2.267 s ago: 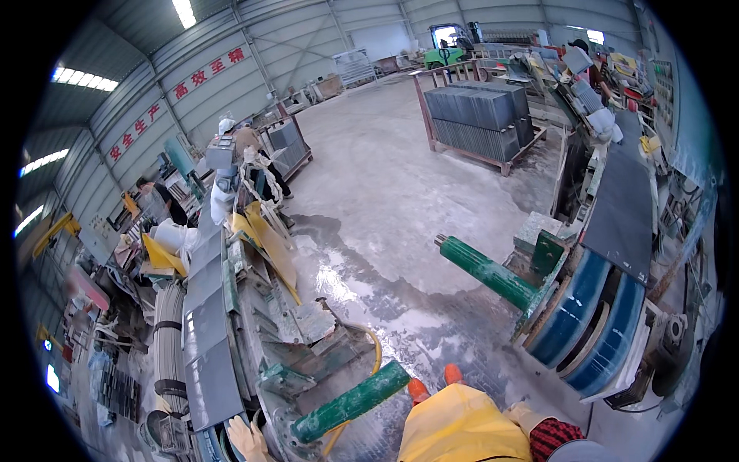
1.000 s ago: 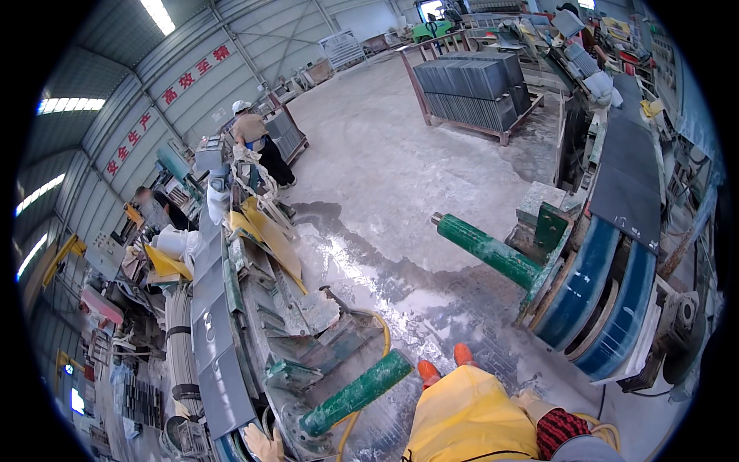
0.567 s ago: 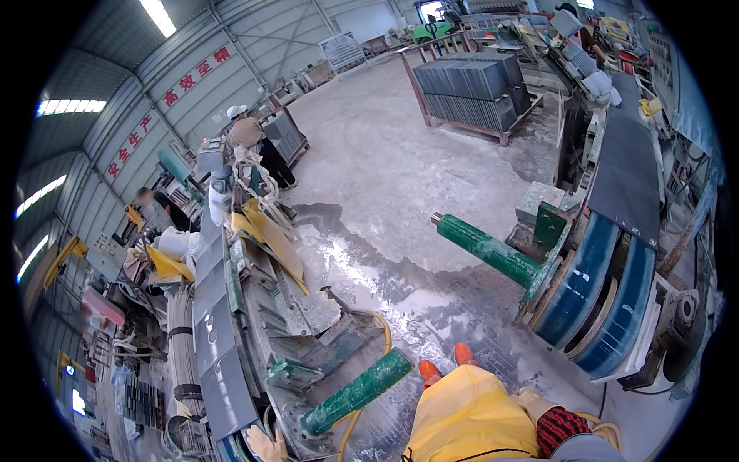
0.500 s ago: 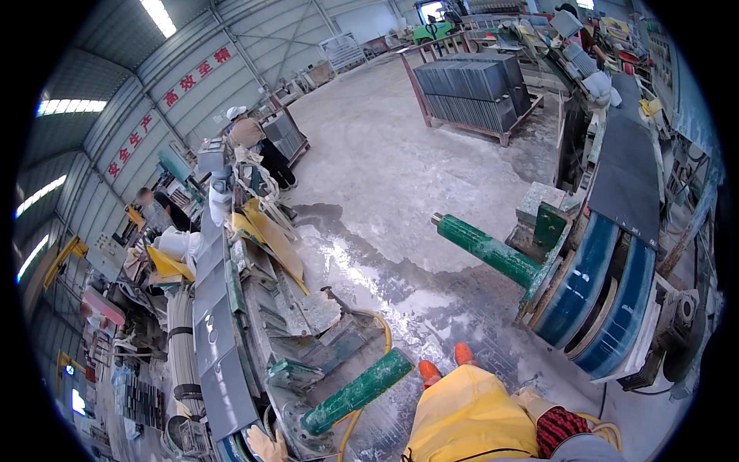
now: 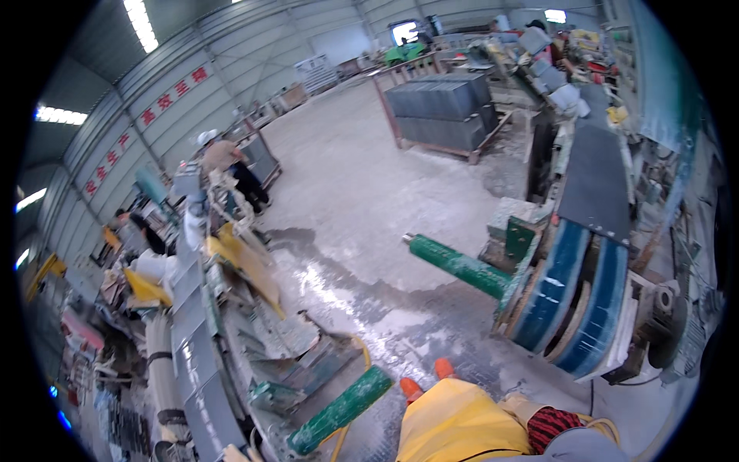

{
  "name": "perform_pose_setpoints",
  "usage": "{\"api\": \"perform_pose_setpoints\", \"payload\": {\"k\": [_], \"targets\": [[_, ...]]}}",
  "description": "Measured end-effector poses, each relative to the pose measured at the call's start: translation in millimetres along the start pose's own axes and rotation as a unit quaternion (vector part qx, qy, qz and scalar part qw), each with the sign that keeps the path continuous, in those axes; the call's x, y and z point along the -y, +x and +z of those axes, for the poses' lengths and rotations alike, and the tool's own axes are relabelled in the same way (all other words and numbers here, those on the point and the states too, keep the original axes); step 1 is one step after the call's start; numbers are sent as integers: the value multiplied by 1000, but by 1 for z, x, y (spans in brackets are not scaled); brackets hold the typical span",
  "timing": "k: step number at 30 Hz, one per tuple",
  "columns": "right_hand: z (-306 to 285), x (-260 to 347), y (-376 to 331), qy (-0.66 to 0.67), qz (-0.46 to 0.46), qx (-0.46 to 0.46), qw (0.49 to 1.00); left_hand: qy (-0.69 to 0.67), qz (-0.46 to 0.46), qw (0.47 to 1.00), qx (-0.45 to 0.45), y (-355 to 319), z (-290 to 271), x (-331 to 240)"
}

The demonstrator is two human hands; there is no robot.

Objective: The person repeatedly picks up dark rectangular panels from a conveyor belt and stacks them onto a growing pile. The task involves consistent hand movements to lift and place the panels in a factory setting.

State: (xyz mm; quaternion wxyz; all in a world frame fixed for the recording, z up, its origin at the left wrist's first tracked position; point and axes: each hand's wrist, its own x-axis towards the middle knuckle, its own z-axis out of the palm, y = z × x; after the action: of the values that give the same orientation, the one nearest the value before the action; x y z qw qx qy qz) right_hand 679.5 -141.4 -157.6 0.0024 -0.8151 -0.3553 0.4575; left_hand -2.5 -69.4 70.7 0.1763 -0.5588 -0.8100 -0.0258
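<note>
Head view: the left hand (image 5: 234,454), cropped, is seemingly beside a gray slab (image 5: 207,414) near left; the right hand (image 5: 520,407) is at a yellow apron (image 5: 459,427). Neither's finger spread can be told. A bump could chip the slab.

And there it was, one yellow apron (image 5: 462,427), with two orange boots (image 5: 411,390) poking out just ahead of it! Two gloved hands flanked it: left hand (image 5: 233,454) one side, right hand (image 5: 518,406) the other. Two green rollers: one (image 5: 341,410) left of the apron, one (image 5: 460,266) ahead-right. Two blue belts (image 5: 553,296) curved off to its right! Far ahead of it stood one green forklift (image 5: 404,53); ahead-left, two co-workers (image 5: 223,158). Left of it lay at least three dark slabs (image 5: 206,422), blur hiding the exact tally.
</note>
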Motion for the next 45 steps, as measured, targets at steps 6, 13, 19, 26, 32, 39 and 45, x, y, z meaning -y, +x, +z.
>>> {"api": "perform_pose_setpoints", "payload": {"k": [6,13,19,26,32,39,45], "targets": [[15,-30,25,-10,6,-15,1000,-19,-60,986,155,69,0,8],[3,6,8,-115,-13,21,993,27,-3,995,95,66,66,46],[-7,13,8,-166,1,17,986,-53,-55,996,-53,57,59,10],[-1,13,18,-164,-5,11,986,-24,-50,998,-15,56,34,0],[-1,18,16,-155,12,29,987,-4,-26,1000,0,51,10,-5],[-3,12,8,-101,13,32,994,11,20,999,26,53,10,-7],[-4,18,3,-81,-4,39,996,-20,35,999,2,45,58,35]]}}
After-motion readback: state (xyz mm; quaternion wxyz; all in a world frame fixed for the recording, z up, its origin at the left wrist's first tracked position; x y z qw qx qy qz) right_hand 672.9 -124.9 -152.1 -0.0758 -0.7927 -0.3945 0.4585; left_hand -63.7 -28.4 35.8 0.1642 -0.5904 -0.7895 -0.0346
